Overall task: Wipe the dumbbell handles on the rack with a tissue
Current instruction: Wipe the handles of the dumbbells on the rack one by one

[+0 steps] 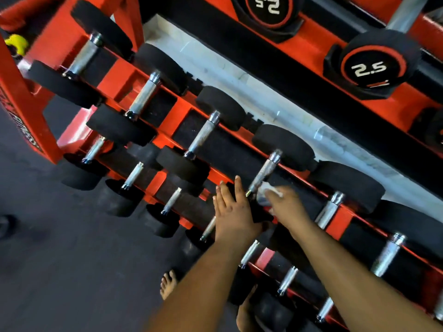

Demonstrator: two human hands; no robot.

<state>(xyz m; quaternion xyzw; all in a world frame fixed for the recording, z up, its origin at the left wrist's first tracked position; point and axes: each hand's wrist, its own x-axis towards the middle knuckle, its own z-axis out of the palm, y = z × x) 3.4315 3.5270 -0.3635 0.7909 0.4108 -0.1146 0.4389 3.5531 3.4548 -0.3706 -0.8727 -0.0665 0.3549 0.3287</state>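
Observation:
A red rack (112, 80) holds rows of black dumbbells with chrome handles. My right hand (286, 207) grips a white tissue (268, 191) and presses it against the lower end of one knurled handle (265, 173) on the middle shelf. My left hand (233, 207) lies flat with straight fingers on the near black head of that same dumbbell, just left of the handle. More handles (202, 135) run up the shelf to the left and another (329, 209) sits to the right.
A lower shelf carries smaller dumbbells (133, 176) close to my forearms. Two 2.5 dumbbells (370, 68) sit on the top shelf. Dark floor (72, 259) spreads to the left, with my bare foot (169, 283) on it. A yellow object (16, 44) shows at far left.

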